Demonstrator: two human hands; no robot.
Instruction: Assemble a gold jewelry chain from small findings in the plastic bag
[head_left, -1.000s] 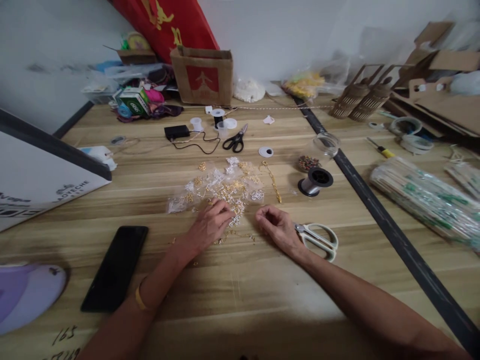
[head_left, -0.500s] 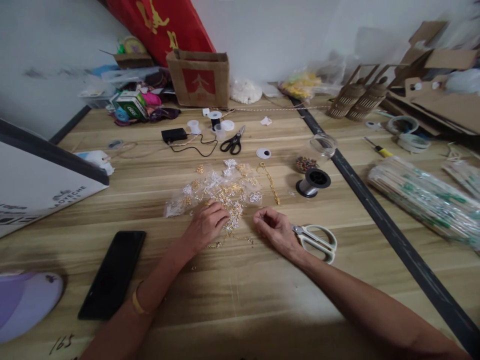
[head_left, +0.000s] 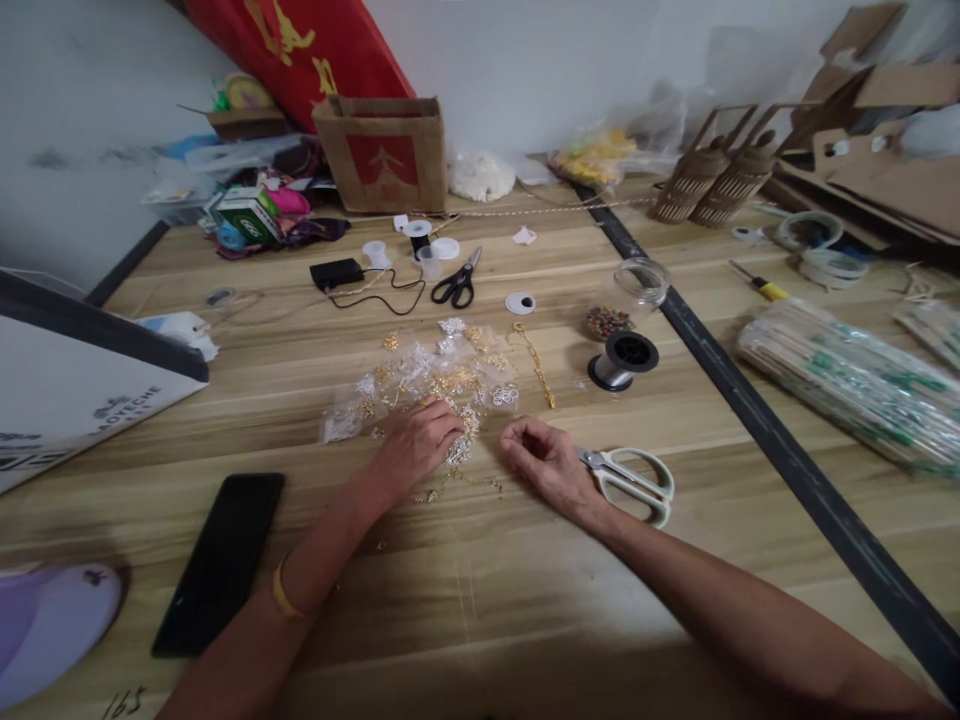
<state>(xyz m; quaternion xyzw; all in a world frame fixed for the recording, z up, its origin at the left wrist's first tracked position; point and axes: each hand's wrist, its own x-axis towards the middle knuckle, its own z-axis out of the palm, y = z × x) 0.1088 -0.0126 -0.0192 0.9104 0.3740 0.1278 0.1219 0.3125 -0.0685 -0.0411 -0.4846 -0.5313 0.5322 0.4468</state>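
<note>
At the near edge of a pile of small silver and gold jewelry findings (head_left: 463,437), my left hand (head_left: 421,446) has its fingers bent together and touching the pile. Whatever lies between its fingertips is hidden. My right hand (head_left: 551,462) rests on the table to the right of the pile, thumb and forefinger curled into a pinch; I cannot make out what it holds. Light-handled scissors (head_left: 636,484) lie against its outer side. A thin gold chain (head_left: 457,478) lies below the pile, between the hands. Behind it are small clear bags of findings (head_left: 420,365).
A longer gold chain (head_left: 534,362), a wire spool (head_left: 622,362) and a clear jar of beads (head_left: 609,318) stand beyond my right hand. Black scissors (head_left: 457,282) lie farther back. To the left are a black phone (head_left: 219,565) and a white box (head_left: 90,370).
My left hand has shifted slightly right, farther over the pile. My right hand keeps its pinch in nearly the same place. The whole view has moved a little.
</note>
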